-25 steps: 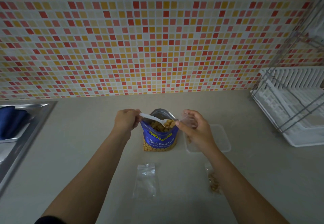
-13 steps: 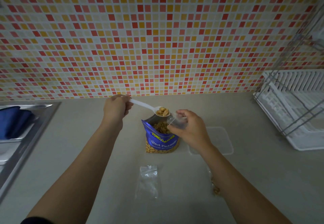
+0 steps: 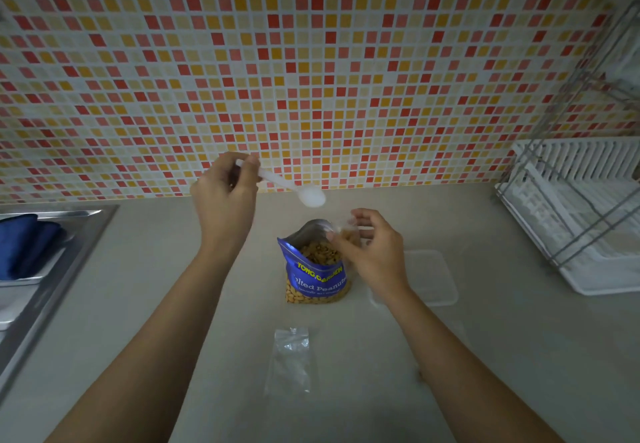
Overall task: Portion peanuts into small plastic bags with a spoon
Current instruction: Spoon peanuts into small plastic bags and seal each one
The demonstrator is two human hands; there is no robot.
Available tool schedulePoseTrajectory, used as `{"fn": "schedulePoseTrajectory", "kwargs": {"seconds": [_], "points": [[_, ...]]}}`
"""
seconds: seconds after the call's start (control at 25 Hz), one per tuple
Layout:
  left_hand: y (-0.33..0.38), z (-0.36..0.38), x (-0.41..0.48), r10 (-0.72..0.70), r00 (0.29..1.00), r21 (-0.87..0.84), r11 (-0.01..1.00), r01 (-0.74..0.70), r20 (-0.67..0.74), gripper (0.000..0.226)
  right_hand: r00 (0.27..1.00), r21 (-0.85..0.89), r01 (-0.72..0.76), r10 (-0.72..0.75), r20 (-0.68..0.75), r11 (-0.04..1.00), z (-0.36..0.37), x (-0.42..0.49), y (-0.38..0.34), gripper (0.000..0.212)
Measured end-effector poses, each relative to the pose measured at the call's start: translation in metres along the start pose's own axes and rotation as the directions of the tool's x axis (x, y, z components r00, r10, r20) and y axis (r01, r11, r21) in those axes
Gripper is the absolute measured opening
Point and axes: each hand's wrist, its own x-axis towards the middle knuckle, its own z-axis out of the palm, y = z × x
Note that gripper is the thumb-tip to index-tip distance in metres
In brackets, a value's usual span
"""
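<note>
A white plastic spoon [image 3: 289, 186] is pinched by its handle in the left hand [image 3: 225, 196], raised above the counter [image 3: 166, 290] with its smooth oval bowl tilted down and showing no peanuts. Below and to the right, a small clear plastic bag [image 3: 348, 234] is gripped at its mouth by the fingers of the right hand [image 3: 375, 252]; a tan mass of peanuts can be made out through the thin film, though the bag's outline is largely hidden by the fingers. The bag is held just beside the open top of a glossy blue foil pouch [image 3: 317, 274] marked "Salted Peanuts", which stands upright on the matte beige counter, its silver lining exposed and its peanuts [image 3: 317, 252] heaped inside.

Nearer the camera, a flat, crinkled clear bag [image 3: 291, 356] is seen lying on the counter between the forearms. A translucent rectangular lid or tray [image 3: 433, 276] with rounded corners rests behind the right wrist, partly covered by it. A white ribbed dish rack [image 3: 575, 207] with wire framing is set at the right edge, and a brushed steel sink [image 3: 52, 269] holding a blue cloth [image 3: 24, 241] at the left. The back wall [image 3: 311, 61] is covered in a mosaic of small red, orange and cream square tiles.
</note>
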Motion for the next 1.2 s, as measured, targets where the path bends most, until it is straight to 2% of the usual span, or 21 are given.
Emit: {"fn": "schedulePoseTrajectory", "kwargs": {"seconds": [0.08, 0.16, 0.2, 0.28, 0.36, 0.4, 0.44, 0.56, 0.6, 0.68, 0.8, 0.92, 1.0, 1.08, 1.2], "points": [[-0.023, 0.011, -0.004, -0.117, 0.978, 0.161, 0.983, 0.09, 0.172, 0.017, 1.0, 0.005, 0.003, -0.003, -0.03, 1.0, -0.007, -0.002, -0.001, 0.047], [-0.044, 0.024, -0.022, -0.227, 0.909, 0.331, 0.937, 0.106, 0.35, 0.02, 0.999, -0.001, 0.0, 0.0, -0.05, 1.0, -0.014, -0.004, -0.005, 0.04], [-0.049, 0.026, -0.03, -0.271, 0.887, 0.408, 0.907, 0.105, 0.375, 0.026, 0.998, 0.0, -0.011, 0.011, -0.058, 1.0, -0.017, -0.005, -0.008, 0.037], [-0.051, 0.026, -0.043, -0.245, 0.926, 0.496, 0.865, 0.074, 0.289, 0.045, 0.997, 0.025, -0.034, 0.035, -0.069, 0.999, -0.026, -0.01, -0.011, 0.032], [-0.042, 0.024, -0.059, -0.04, 0.979, 0.396, 0.917, -0.044, 0.201, 0.042, 0.997, 0.03, -0.038, 0.04, -0.066, 0.999, -0.032, -0.015, -0.011, 0.031], [-0.036, 0.024, -0.069, 0.028, 0.975, 0.298, 0.95, -0.094, 0.219, 0.032, 0.997, 0.027, -0.041, 0.042, -0.064, 0.999, -0.035, -0.017, -0.011, 0.031], [-0.03, 0.025, -0.082, 0.031, 0.956, 0.203, 0.975, -0.093, 0.291, 0.025, 0.997, 0.028, -0.042, 0.044, -0.062, 0.999, -0.037, -0.018, -0.011, 0.032], [-0.023, 0.037, -0.121, -0.153, 0.812, 0.081, 0.988, 0.13, 0.563, 0.019, 0.997, 0.016, -0.064, 0.064, -0.034, 0.998, -0.043, -0.024, -0.008, 0.032], [-0.028, 0.043, -0.13, -0.202, 0.773, 0.071, 0.977, 0.2, 0.601, 0.017, 0.996, 0.007, -0.084, 0.084, -0.005, 0.996, -0.045, -0.026, -0.005, 0.03], [-0.039, 0.053, -0.145, -0.276, 0.74, 0.04, 0.947, 0.32, 0.614, 0.009, 0.983, 0.058, -0.161, 0.154, 0.1, 0.985, -0.052, -0.031, 0.006, 0.022], [-0.051, 0.061, -0.162, -0.388, 0.641, -0.035, 0.838, 0.544, 0.662, 0.012, 0.922, 0.15, -0.322, 0.273, 0.274, 0.935, -0.07, -0.037, 0.028, 0.005], [-0.067, 0.066, -0.183, -0.492, 0.479, 0.046, 0.731, 0.681, 0.727, 0.013, 0.919, -0.038, -0.291, 0.291, 0.265, 0.956, -0.087, -0.045, 0.056, 0.013], [-0.077, 0.07, -0.199, -0.508, 0.43, 0.131, 0.746, 0.653, 0.746, 0.009, 0.924, -0.205, -0.238, 0.286, 0.252, 0.949, -0.092, -0.052, 0.077, 0.013], [-0.082, 0.076, -0.215, -0.545, 0.444, 0.216, 0.771, 0.6, 0.712, 0.005, 0.929, -0.35, -0.203, 0.293, 0.225, 0.915, -0.091, -0.06, 0.099, 0.013], [-0.085, 0.088, -0.239, -0.567, 0.545, 0.354, 0.819, 0.451, 0.617, 0.022, 0.933, -0.481, -0.22, 0.327, 0.152, 0.849, -0.086, -0.075, 0.127, 0.011]]}}
